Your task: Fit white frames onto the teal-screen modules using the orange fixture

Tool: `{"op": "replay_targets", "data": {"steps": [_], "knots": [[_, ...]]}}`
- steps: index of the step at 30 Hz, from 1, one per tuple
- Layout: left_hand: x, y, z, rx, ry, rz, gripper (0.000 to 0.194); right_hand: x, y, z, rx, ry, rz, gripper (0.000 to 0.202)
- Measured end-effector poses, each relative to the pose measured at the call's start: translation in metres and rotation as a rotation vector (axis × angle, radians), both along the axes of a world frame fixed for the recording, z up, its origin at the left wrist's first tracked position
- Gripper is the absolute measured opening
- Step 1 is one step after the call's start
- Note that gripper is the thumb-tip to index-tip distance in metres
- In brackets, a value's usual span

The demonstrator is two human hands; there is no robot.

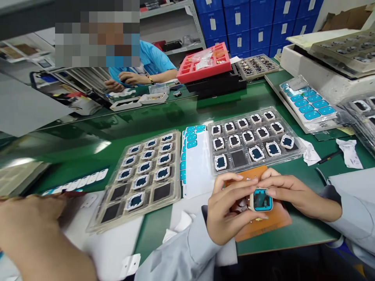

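Observation:
Over an orange mat (275, 222) on the green table, a small white watch case (262, 200) with a bright blue border around its dark opening is held up. My left hand (224, 208) grips it from the left, fingers along the top and thumb beneath. On the opposite side my right hand (288, 191) is closed at its upper right edge, the thumb on the blue border. Just beyond my hands, a clear plastic tray (238, 159) carries rows of similar white cases, with one pocket bare. The fingers partly hide the mat and the held case's back.
Left stands another tray of cases (136, 201), beside blue adhesive sheets (191, 136). A person's arm (43, 238) reaches in at lower left; another person (155, 58) sits opposite. Crumpled paper (348, 152) and a black pen-like tool (330, 157) lie right, below packed blue stickers (310, 103).

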State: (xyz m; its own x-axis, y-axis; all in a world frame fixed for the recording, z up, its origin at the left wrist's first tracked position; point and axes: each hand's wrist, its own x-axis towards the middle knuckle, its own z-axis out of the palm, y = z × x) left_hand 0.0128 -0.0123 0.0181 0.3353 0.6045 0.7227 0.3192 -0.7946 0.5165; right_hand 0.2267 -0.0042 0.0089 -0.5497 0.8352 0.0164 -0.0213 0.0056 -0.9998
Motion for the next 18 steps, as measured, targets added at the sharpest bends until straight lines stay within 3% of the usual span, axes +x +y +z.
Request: {"op": "replay_targets", "data": {"steps": [9,18], "knots": [[0.0002,-0.0006,-0.0040,0.016,-0.007,-0.011,0.049,-0.0045,-0.0021,0.0039,-0.008,-0.001,-0.046,0.030],[0.0009,-0.0029,-0.0018,0.008,-0.014,-0.026,0.049,-0.0093,-0.0043,0.0094,0.038,-0.067,-0.070,0.041]]}}
